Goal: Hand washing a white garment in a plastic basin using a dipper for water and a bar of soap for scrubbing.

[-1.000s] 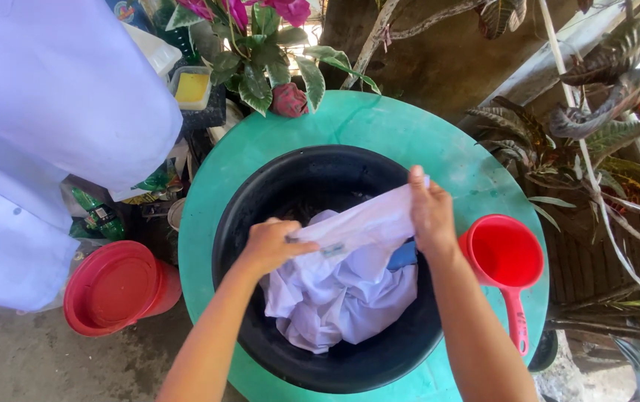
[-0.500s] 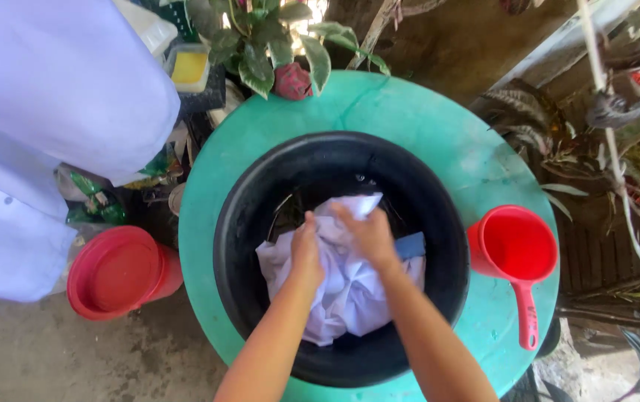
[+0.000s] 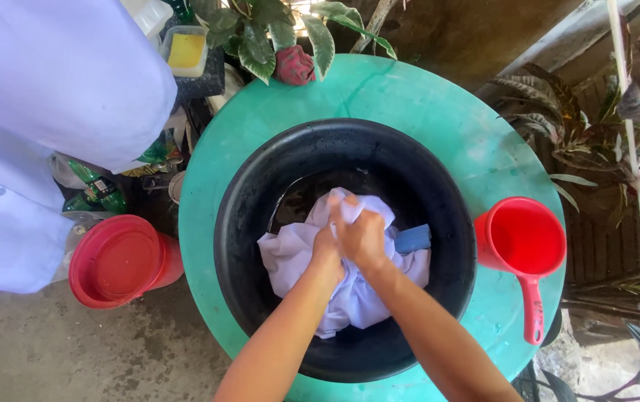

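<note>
A wet white garment lies bunched in a black round basin that rests on a green round lid. My left hand and my right hand are pressed close together over the middle of the garment, both gripping a fold of the cloth. A blue piece shows just right of my right hand, under the cloth's edge. Some water sits in the basin's bottom behind the cloth.
A red dipper with a handle stands on the green lid at the right. A red lidded bucket sits on the concrete floor at the left. White garments hang at upper left. Potted plants surround the back.
My hands held the garment stretched up between them, then dropped into the basin and came together, bunching the cloth. The camera view shifted slightly downward.
</note>
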